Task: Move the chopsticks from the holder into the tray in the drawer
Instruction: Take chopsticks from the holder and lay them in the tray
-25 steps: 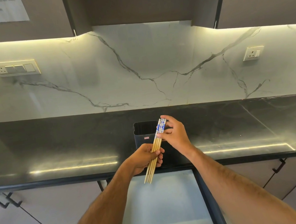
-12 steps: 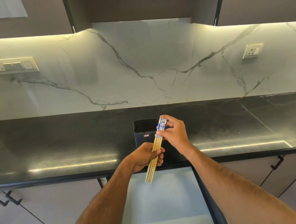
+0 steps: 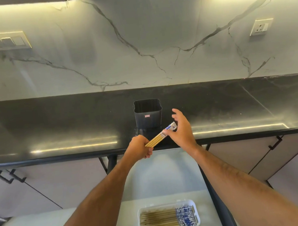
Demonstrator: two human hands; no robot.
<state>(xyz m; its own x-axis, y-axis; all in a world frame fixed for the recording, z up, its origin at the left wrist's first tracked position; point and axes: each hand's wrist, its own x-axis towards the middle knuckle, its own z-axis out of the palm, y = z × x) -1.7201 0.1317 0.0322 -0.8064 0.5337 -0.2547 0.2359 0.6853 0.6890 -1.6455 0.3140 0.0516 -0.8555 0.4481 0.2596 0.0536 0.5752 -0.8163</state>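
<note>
A bundle of wooden chopsticks (image 3: 157, 139) with blue-and-white patterned tops is held over the counter's front edge, tilted up to the right. My left hand (image 3: 138, 149) is closed around the plain lower ends. My right hand (image 3: 181, 127) touches the patterned tops with thumb and palm, its other fingers spread. Just behind them the black holder (image 3: 148, 115) stands on the counter and looks empty. Below, a white tray (image 3: 196, 211) lies in the open drawer (image 3: 162, 177) with several chopsticks laid flat in it.
The dark stone counter (image 3: 51, 129) runs the full width, backed by a marble wall with sockets (image 3: 5, 40). Cabinet doors with black handles (image 3: 10, 176) flank the drawer. The drawer's dark right side (image 3: 219, 208) runs beside the tray.
The chopstick bundle has come down and toward me, tipping from steep to nearly flat. My right hand's fingers have spread. The view has tilted down, showing the tray.
</note>
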